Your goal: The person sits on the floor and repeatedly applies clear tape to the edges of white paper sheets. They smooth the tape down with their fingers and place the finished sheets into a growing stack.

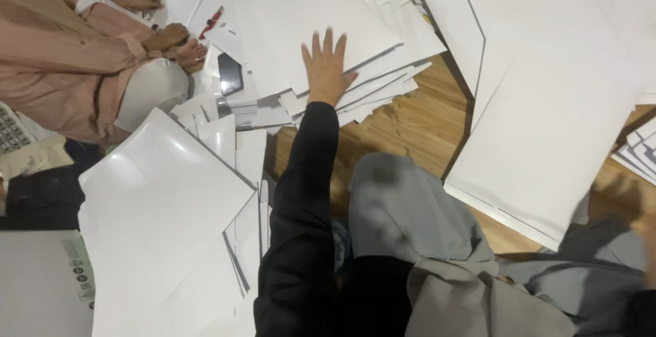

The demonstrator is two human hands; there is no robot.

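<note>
My left hand lies open, fingers spread, flat on a fanned stack of large white paper envelopes on the wooden floor; they look light, slippery, best pinched at an edge; the right hand is out of view.

I sit on a wooden plank floor, warm brown under soft indoor light that leaves shadows by my knees. A grey machine with a button panel stands at lower left, a keyboard beyond it.
</note>
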